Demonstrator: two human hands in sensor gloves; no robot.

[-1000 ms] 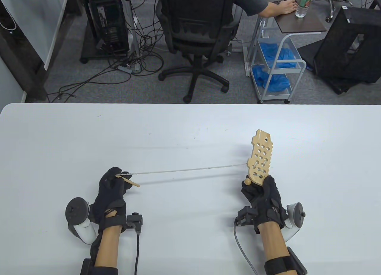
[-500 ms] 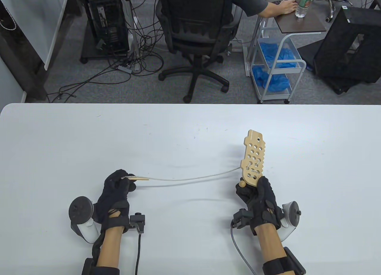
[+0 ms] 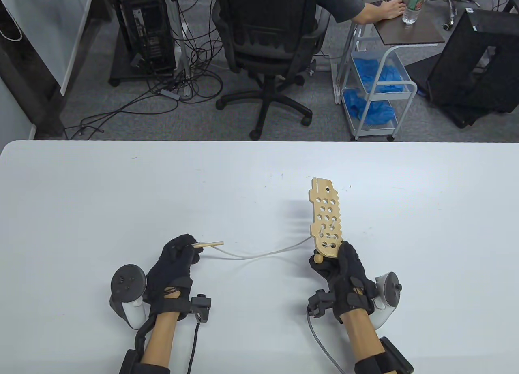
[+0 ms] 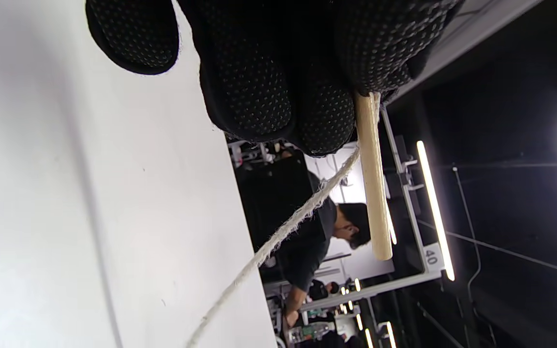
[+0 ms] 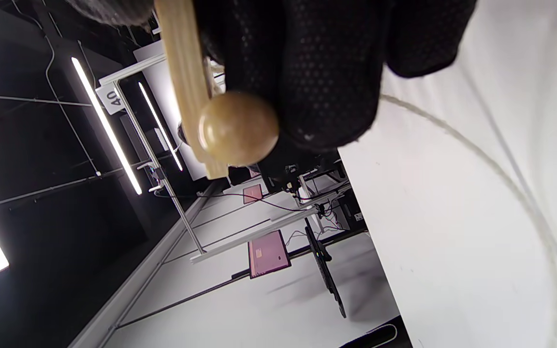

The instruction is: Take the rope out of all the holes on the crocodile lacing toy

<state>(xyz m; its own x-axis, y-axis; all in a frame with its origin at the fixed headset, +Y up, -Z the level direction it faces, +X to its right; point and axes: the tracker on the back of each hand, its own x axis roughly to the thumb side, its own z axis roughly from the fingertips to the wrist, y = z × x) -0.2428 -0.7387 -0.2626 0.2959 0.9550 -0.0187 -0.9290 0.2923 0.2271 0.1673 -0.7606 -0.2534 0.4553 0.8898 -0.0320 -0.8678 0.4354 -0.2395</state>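
Note:
The wooden crocodile lacing board [image 3: 325, 218] stands up off the table, full of holes. My right hand [image 3: 342, 266] grips its lower end beside a round wooden bead [image 3: 318, 258], which shows close up in the right wrist view [image 5: 238, 128]. A pale rope [image 3: 263, 253] is laced through the lowest holes and sags to the left. My left hand [image 3: 178, 258] pinches the rope's wooden needle [image 3: 209, 244]; the left wrist view shows the needle [image 4: 373, 179] and rope [image 4: 278, 237] under my fingertips [image 4: 278, 101].
The white table [image 3: 81, 195] stretches wide around both hands. Beyond its far edge are an office chair [image 3: 267, 45], a cart with blue gloves [image 3: 375, 86], and a seated person.
Both hands moved toward each other. The rope went from taut to slack and sagging. The board shifted left and tilted slightly the other way.

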